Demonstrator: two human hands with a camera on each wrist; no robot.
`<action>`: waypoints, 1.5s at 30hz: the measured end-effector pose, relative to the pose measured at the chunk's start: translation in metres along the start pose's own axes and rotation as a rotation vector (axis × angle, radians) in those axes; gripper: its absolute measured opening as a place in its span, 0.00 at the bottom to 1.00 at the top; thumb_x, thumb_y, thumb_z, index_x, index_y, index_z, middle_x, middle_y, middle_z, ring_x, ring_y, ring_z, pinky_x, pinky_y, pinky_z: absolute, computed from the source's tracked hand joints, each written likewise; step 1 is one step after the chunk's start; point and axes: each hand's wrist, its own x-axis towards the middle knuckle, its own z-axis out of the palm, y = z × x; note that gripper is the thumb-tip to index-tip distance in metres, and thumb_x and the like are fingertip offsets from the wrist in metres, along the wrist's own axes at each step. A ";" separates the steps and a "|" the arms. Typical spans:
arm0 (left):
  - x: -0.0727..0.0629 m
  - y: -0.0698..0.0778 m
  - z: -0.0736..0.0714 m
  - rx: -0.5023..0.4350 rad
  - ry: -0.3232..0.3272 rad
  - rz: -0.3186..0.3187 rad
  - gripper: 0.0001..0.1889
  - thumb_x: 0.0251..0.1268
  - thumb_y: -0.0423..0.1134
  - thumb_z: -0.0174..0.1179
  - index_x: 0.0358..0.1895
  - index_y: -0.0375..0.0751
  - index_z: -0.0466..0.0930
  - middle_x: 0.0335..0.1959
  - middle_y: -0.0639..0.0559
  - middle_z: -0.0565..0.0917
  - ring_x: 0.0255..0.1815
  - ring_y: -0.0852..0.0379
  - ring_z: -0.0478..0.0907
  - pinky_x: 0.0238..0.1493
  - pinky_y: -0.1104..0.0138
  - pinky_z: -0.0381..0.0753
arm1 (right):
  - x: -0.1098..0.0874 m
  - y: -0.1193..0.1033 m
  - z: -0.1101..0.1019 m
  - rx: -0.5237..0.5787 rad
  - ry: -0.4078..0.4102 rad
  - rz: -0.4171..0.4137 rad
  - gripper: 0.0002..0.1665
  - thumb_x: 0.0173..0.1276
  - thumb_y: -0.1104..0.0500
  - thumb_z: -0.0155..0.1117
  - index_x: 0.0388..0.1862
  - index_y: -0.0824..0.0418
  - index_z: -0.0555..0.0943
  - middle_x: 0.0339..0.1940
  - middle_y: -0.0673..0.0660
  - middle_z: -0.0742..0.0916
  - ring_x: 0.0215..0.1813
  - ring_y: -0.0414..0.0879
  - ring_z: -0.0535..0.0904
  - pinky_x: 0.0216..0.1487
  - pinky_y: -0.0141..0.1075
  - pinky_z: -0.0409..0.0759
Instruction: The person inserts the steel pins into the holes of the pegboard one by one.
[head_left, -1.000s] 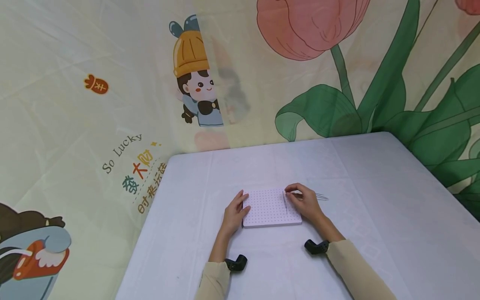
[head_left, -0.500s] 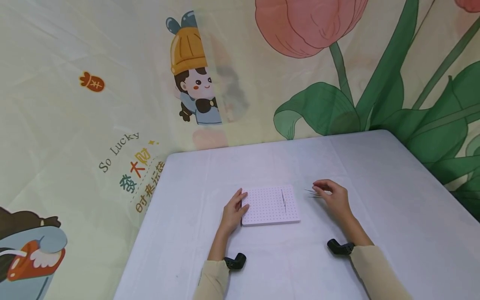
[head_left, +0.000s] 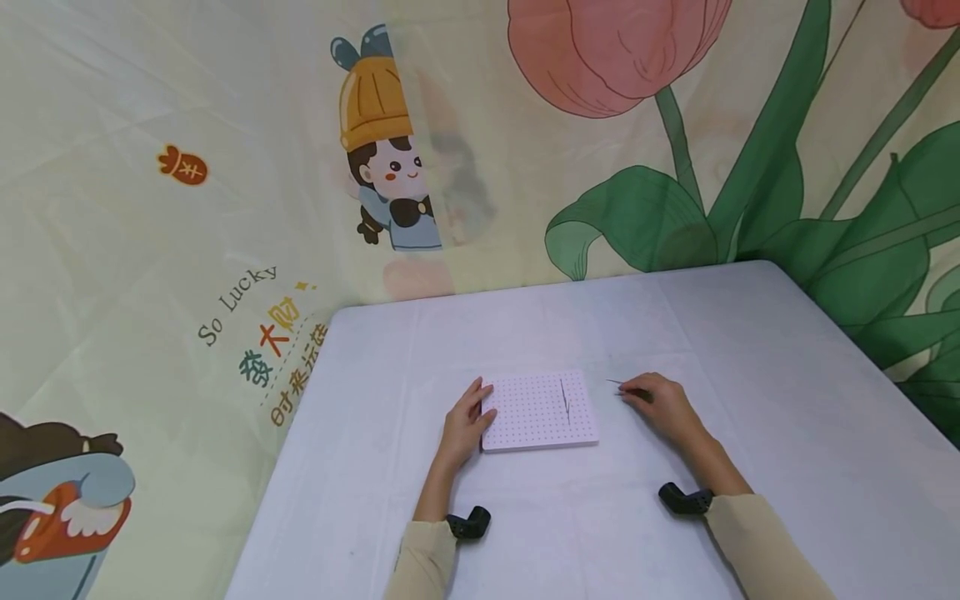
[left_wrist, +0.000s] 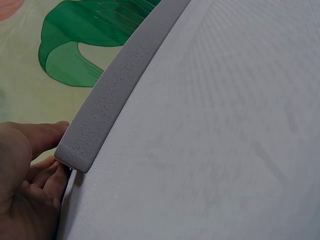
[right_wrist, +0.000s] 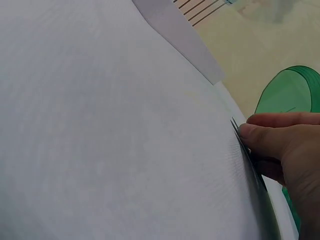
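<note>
A pale pegboard (head_left: 536,412) with rows of small holes lies on the table, and several thin dark needles (head_left: 566,402) stand in a line near its right side. My left hand (head_left: 462,425) holds the board's left edge, thumb and fingers around it; the left wrist view shows a fingertip (left_wrist: 62,125) against the corner of the board (left_wrist: 107,95). To the right of the board, my right hand (head_left: 663,408) pinches at loose dark needles (head_left: 615,382) lying on the table. Their pointed ends stick out past the thumb (right_wrist: 246,130), the rest partly hidden by the fingers.
A white cloth covers the table (head_left: 420,350). Behind it hangs a printed backdrop (head_left: 495,275) with flowers and a cartoon figure. Each wrist wears a black camera, such as the one on the right wrist (head_left: 686,499).
My right hand has left the board's right side and moved right to the loose needles, then lowered with its fingers closing at them. The left hand has stayed on the board.
</note>
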 end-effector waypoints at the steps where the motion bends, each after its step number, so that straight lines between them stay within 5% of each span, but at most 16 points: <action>1: 0.000 0.000 0.000 0.000 0.000 0.003 0.23 0.61 0.31 0.58 0.61 0.41 0.71 0.71 0.50 0.58 0.69 0.54 0.57 0.64 0.68 0.62 | 0.000 0.000 0.000 -0.012 -0.007 -0.007 0.10 0.51 0.68 0.71 0.35 0.61 0.85 0.33 0.54 0.86 0.39 0.49 0.80 0.40 0.43 0.81; 14: -0.003 -0.002 0.001 -0.046 0.002 0.034 0.23 0.60 0.31 0.60 0.60 0.38 0.72 0.70 0.45 0.58 0.69 0.49 0.57 0.65 0.61 0.62 | -0.003 0.000 0.001 -0.052 -0.033 0.048 0.07 0.51 0.67 0.71 0.31 0.62 0.85 0.30 0.53 0.84 0.38 0.49 0.78 0.41 0.45 0.80; 24: -0.002 -0.001 0.000 0.003 -0.001 0.012 0.23 0.61 0.31 0.59 0.61 0.41 0.71 0.71 0.50 0.58 0.69 0.53 0.57 0.64 0.67 0.63 | -0.002 0.003 0.002 -0.026 -0.034 0.113 0.04 0.52 0.65 0.71 0.29 0.61 0.85 0.29 0.53 0.84 0.38 0.50 0.77 0.41 0.46 0.79; 45: 0.000 -0.002 0.001 0.003 -0.003 0.015 0.23 0.62 0.31 0.58 0.61 0.40 0.71 0.71 0.50 0.58 0.69 0.53 0.56 0.64 0.67 0.62 | -0.001 -0.001 0.003 -0.098 -0.108 0.049 0.02 0.58 0.65 0.66 0.31 0.62 0.81 0.31 0.52 0.80 0.40 0.48 0.73 0.41 0.45 0.78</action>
